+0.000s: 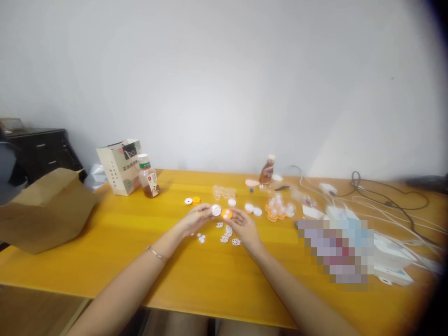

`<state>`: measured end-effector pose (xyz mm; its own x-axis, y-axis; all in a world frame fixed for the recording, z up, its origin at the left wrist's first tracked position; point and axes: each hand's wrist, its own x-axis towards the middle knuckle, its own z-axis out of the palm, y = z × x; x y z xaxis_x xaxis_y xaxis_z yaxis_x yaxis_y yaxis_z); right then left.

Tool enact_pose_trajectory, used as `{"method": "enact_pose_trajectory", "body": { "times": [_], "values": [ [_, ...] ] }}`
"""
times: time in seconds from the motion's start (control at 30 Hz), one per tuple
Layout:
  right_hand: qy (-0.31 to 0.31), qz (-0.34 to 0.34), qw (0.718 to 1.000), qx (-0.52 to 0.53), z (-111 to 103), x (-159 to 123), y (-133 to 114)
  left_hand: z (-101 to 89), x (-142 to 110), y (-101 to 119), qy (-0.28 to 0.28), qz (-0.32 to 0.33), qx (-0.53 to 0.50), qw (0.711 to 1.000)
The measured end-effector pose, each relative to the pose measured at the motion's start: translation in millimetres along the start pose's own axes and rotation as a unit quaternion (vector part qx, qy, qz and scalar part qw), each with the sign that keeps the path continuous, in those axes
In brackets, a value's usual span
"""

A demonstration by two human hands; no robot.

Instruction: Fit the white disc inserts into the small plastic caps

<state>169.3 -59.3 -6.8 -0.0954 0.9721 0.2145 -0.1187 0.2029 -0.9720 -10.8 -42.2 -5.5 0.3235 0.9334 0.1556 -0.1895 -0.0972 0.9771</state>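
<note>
The left hand [196,218] is pinching a white disc [216,211] in its fingers, the right hand [247,228] an orange disc [227,214], just beside it over mid-table, seemingly unjoined. Domed pieces [277,208] are sitting right, apparently finished; white parts [228,230] are lying nearer, seemingly unused. The yellow table [115,256] is standing against a pale wall [210,84].

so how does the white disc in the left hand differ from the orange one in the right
The white disc looks white across its visible face, while the orange disc shows pale patches against orange. The white disc, in the left hand, sits slightly higher in the picture than the orange disc in the right hand. Both are round and held at the fingertips.
</note>
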Motion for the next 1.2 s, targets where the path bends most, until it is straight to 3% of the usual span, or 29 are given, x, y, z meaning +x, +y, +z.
{"method": "enact_pose_trajectory", "body": {
  "times": [0.3, 0.47, 0.7, 0.93, 1.2],
  "values": [
    [-0.008, -0.006, 1.0, -0.014, 1, 0, 2, 7.8, -1, 2, 0.042, 0.053, 0.117, 0.991],
    [-0.023, -0.009, 0.999, -0.02, 2, -1, 2, 19.4, -4, 3, 0.023, 0.094, 0.142, 0.985],
    [-0.035, -0.008, 0.999, 0.002, 3, -3, 3, 33.9, -14, 5, 0.025, 0.187, 0.27, 0.944],
    [-0.036, 0.024, 0.999, 0.004, 2, -4, 0, 28.1, -15, 6, 0.007, 0.189, 0.354, 0.916],
    [-0.027, 0.031, 0.999, 0.002, 3, -7, -3, 23.1, -17, 21, -0.051, 0.19, 0.371, 0.907]
  ]
}}
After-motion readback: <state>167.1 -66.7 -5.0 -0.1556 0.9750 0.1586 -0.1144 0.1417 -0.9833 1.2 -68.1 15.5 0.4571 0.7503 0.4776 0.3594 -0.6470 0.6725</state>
